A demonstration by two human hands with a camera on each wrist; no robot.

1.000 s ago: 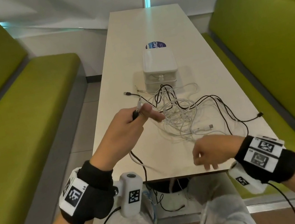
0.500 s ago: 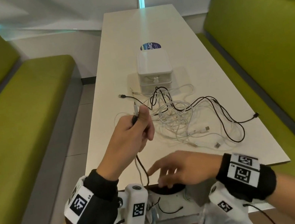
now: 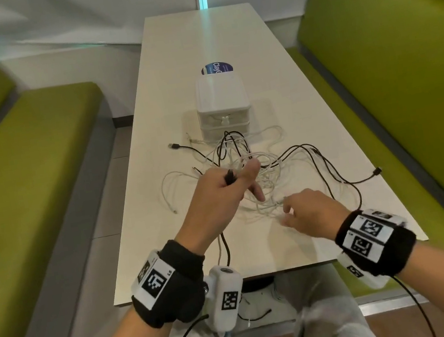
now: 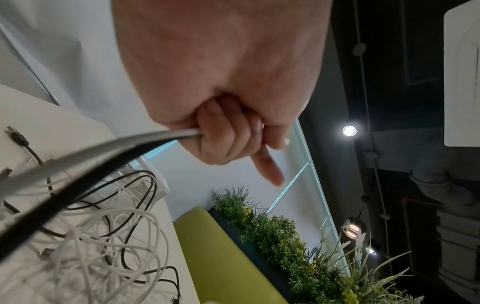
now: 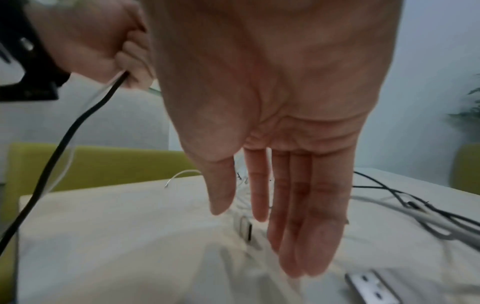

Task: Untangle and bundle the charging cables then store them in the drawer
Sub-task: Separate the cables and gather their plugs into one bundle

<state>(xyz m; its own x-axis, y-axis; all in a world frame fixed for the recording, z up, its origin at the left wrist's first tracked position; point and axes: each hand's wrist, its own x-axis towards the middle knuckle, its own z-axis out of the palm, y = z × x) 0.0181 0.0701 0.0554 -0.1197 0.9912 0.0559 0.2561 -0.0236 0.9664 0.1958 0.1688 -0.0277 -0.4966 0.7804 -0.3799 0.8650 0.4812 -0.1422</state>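
Note:
A tangle of white and black charging cables (image 3: 271, 171) lies on the white table (image 3: 211, 40), in front of a small white drawer box (image 3: 222, 103) whose drawers are closed. My left hand (image 3: 227, 188) is raised over the tangle's left side and grips a black cable and a white cable (image 4: 135, 148) that hang down past the table's near edge. The black plug end (image 3: 229, 177) sticks up out of that fist. My right hand (image 3: 304, 210) hovers palm down over the near side of the tangle, fingers (image 5: 301, 216) straight, holding nothing.
Green benches (image 3: 394, 80) run along both sides of the table. A blue round sticker (image 3: 217, 68) lies behind the drawer box. A black plug (image 3: 377, 171) rests near the table's right edge, and a USB plug (image 5: 245, 228) lies under my right fingers.
My right hand came up from the table's near edge and moved forward over the tangle. My left hand stayed raised, gripping the two cables, and shifted slightly right.

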